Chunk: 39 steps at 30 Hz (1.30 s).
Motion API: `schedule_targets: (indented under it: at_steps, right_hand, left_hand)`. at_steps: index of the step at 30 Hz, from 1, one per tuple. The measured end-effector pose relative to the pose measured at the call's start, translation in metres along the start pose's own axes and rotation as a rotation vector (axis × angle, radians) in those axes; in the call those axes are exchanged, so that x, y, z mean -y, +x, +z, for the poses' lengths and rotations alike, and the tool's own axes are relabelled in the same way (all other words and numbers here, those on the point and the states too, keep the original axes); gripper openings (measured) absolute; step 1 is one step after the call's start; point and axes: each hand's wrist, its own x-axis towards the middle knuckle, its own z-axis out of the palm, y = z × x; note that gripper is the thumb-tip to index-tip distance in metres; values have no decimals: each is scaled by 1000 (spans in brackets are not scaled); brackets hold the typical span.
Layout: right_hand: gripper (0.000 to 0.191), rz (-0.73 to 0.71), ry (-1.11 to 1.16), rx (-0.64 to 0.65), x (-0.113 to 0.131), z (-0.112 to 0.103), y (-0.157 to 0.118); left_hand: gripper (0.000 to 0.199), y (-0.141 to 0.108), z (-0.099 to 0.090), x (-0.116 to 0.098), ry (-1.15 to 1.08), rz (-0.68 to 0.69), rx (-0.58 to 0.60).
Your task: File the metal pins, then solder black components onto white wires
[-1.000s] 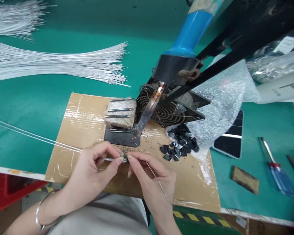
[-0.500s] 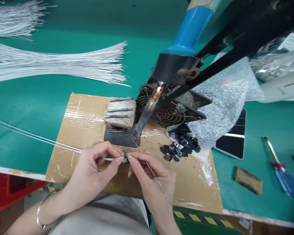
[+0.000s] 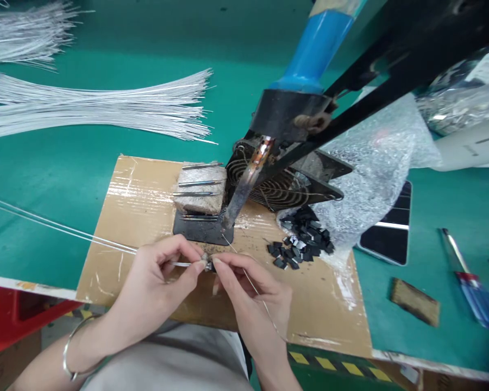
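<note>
My left hand [image 3: 158,288] is closed in a pinch on a pair of thin white wires [image 3: 106,241], which trail off to the left across the board. Its fingertips meet those of my right hand [image 3: 255,296] at a small dark piece [image 3: 209,264], mostly hidden between them. My right hand is closed on that piece. A thin silvery solder wire [image 3: 252,285] runs across the right hand's fingers, its free end just below the soldering iron's tip [image 3: 230,214]. The blue-handled soldering iron [image 3: 313,51] is clamped above, pointing down at the hands.
Behind the iron stands a black fan [image 3: 273,187]. Several iron tips lie on a worn pad [image 3: 199,201]. Small black pieces [image 3: 303,239] spill from bubble wrap [image 3: 370,157]. Bundled white wires [image 3: 98,106] lie back left. A phone [image 3: 385,233], brown block [image 3: 414,301] and screwdriver [image 3: 472,293] lie right.
The hands keep the same pinch at nearly the same spot. Objects on the right have shifted slightly in the picture with a small camera movement.
</note>
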Motion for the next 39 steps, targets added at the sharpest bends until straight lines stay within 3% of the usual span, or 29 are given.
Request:
schedule_targets:
  at_steps: [3, 9, 15, 23, 32, 39]
  right_hand:
    - [11, -21, -27, 5, -2, -2, -2]
    - [36, -75, -72, -42, -13, -11, -4]
    - [30, -145, -155, -79, -18, -21, -9]
    - [38, -259, -328, -132, -15, -28, -12]
    - [38, -299, -344, -40, -11, -28, -20]
    - [17, -422, -451, -35, -6, -26, -13]
  left_hand:
    - [14, 0, -1, 2, 0, -5, 4]
    - [13, 4, -1, 2, 74, -18, -27]
    - [12, 6, 0, -3, 112, -19, -45]
    - [12, 8, 2, -3, 117, -10, -61]
    - [11, 10, 2, -4, 148, -5, -91]
    - [10, 13, 4, -6, 154, 3, -89]
